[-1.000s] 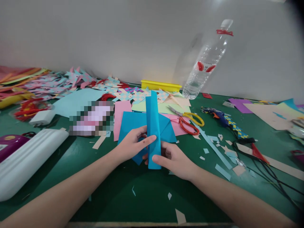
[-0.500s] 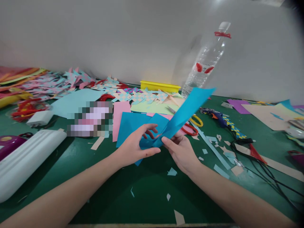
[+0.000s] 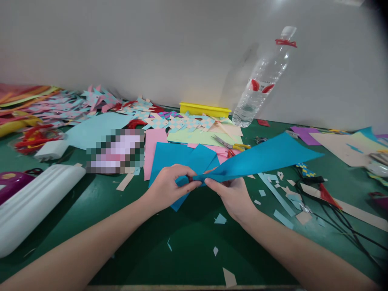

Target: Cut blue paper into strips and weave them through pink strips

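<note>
A folded sheet of blue paper (image 3: pixel 266 155) is held above the table between both hands, its wide end reaching out to the right. My left hand (image 3: pixel 172 184) pinches the narrow left end between thumb and fingers. Close beside it, my right hand (image 3: pixel 232 192) grips the same paper, thumb on the near side and fingers mostly hidden behind. More blue paper (image 3: pixel 169 155) lies flat on the table beyond my left hand. Scissors (image 3: pixel 224 141) with yellow and red handles rest behind the held paper, which covers part of them.
A tilted plastic bottle (image 3: pixel 257 85) leans at the wall near a yellow tray (image 3: pixel 204 110). Paper scraps (image 3: pixel 220 218) are scattered about. Left are a white, long device (image 3: pixel 39 206) and a blurred-out phone-like object (image 3: pixel 117 153); black cables (image 3: pixel 342 222) lie right.
The held paper has swung down from a steep upward slant to a flatter one pointing right. My left hand's spread fingers have closed on its left end.
</note>
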The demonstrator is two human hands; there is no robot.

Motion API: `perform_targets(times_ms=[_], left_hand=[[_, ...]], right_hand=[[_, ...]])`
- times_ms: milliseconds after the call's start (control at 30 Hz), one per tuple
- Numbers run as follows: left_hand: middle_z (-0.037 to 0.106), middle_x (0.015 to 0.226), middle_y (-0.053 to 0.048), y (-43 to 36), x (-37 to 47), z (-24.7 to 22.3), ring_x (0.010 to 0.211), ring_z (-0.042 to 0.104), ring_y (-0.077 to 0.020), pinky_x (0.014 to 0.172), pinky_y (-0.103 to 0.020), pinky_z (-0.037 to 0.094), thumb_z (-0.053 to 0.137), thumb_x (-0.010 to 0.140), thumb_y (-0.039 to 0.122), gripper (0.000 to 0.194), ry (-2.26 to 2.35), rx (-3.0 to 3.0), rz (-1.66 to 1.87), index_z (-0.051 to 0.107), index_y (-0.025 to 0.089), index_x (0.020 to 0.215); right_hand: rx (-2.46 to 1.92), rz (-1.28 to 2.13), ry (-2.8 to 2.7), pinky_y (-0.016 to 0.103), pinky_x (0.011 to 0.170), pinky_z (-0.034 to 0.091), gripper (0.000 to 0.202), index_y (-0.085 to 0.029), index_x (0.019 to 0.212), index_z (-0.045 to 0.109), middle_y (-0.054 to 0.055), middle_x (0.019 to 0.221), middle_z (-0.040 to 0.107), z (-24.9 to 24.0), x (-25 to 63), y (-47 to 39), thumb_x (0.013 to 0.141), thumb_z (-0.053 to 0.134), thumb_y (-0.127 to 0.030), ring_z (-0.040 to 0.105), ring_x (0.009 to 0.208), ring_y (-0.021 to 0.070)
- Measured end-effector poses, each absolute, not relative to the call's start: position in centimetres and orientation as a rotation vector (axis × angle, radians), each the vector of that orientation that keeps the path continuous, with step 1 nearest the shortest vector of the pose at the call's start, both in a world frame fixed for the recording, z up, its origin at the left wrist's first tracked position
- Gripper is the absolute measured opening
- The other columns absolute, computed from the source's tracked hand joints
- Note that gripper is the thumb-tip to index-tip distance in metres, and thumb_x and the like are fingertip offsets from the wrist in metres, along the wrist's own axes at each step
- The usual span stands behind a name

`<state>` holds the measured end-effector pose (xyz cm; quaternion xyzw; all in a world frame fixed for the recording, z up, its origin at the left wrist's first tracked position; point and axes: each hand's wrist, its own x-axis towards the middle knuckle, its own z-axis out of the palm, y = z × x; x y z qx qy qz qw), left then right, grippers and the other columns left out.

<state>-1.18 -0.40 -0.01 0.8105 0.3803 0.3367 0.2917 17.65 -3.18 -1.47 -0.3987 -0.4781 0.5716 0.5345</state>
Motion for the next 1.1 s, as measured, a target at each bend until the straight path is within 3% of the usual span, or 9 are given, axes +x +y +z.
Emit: perform_targets(times_ms=[233,433,1100], left_hand=[[0.067,0.073,0.000,-0.36,-1.29,-0.39,0.070,0.061,-0.0144,0.064,-0.024,0.045,0.064,0.082,0.033,0.017,1.001,2.205,0.991,0.066,0.018,0.076],[0.067,0.071,0.000,-0.32,-1.30,-0.50,0.069,0.059,-0.0138,0.063,-0.023,0.045,0.065,0.082,0.032,0.016,0.981,2.201,1.008,0.067,0.019,0.074],[0.067,0.071,0.000,-0.28,-1.35,-0.26,0.070,0.057,-0.0145,0.066,-0.026,0.042,0.063,0.083,0.031,0.018,0.973,2.167,0.958,0.066,0.018,0.072]], right_hand=[[-1.081,1.332,-1.167,0.032,0.069,0.054,0.014,-0.020,0.078,0.072,0.003,0.087,0.073,-1.03,17.76,-3.25,0.071,0.076,-0.031,0.066,0.084,0.0210],[-1.146,1.271,-1.175,0.030,0.057,0.052,0.022,-0.020,0.085,0.072,0.004,0.086,0.072,-1.17,17.75,-3.32,0.069,0.077,-0.035,0.066,0.079,0.0213],[-1.106,1.286,-1.155,0.028,0.059,0.050,0.018,-0.020,0.079,0.069,0.003,0.085,0.071,-1.22,17.72,-3.15,0.069,0.077,-0.033,0.064,0.078,0.0185]])
